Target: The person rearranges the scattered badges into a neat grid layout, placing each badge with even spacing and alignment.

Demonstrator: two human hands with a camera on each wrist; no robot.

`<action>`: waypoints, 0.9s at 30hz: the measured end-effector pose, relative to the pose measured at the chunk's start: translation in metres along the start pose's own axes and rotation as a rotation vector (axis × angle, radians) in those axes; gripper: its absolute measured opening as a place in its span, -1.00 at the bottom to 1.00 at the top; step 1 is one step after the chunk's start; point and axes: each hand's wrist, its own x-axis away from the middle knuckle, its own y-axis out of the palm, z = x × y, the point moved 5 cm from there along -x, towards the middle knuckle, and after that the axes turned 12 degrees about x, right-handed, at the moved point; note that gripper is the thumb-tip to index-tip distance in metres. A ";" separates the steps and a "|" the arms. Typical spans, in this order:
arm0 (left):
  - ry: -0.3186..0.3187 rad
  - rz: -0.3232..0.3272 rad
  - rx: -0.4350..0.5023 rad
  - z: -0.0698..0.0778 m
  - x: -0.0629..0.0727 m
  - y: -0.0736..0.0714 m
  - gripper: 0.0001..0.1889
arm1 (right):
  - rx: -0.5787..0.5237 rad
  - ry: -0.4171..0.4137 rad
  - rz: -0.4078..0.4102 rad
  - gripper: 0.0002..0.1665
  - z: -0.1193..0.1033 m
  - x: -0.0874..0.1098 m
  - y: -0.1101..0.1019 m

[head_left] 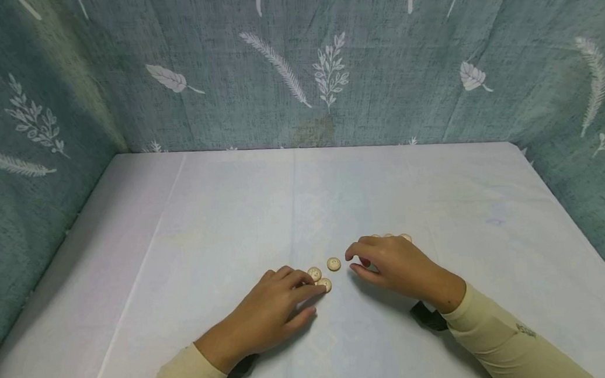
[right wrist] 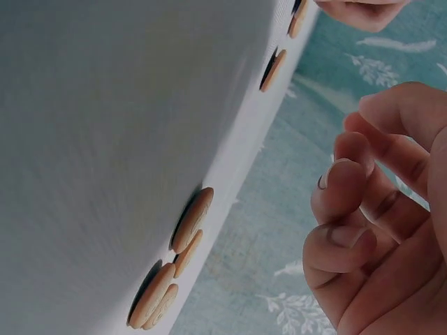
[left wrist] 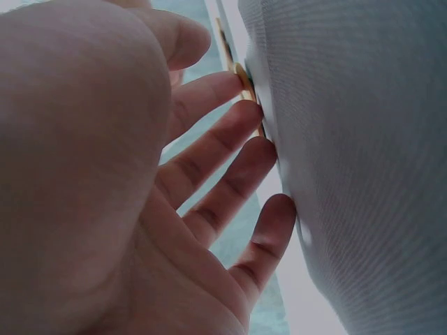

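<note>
In the head view my left hand (head_left: 276, 308) rests on the table with its fingers spread and relaxed. Its index fingertip touches a round wooden button (head_left: 326, 284), and a second wooden button (head_left: 314, 273) lies by its fingers. A third button (head_left: 333, 263) sits between the hands. My right hand (head_left: 394, 265) hovers just above the cloth, fingers loosely bent, with nothing in them. Past its knuckles several more buttons (head_left: 406, 237) show, partly hidden by it. The right wrist view shows a cluster of these buttons (right wrist: 192, 220) lying flat, apart from the right fingers (right wrist: 342, 188).
A white cloth (head_left: 220, 218) covers the table. Green leaf-patterned fabric (head_left: 378, 61) stands behind it and along both sides. Dark wrist devices (head_left: 428, 316) sit under the beige sleeves (head_left: 497, 339).
</note>
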 end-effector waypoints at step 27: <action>0.006 -0.009 0.006 0.000 0.003 -0.001 -0.61 | -0.100 0.013 -0.193 -0.71 -0.007 -0.004 0.013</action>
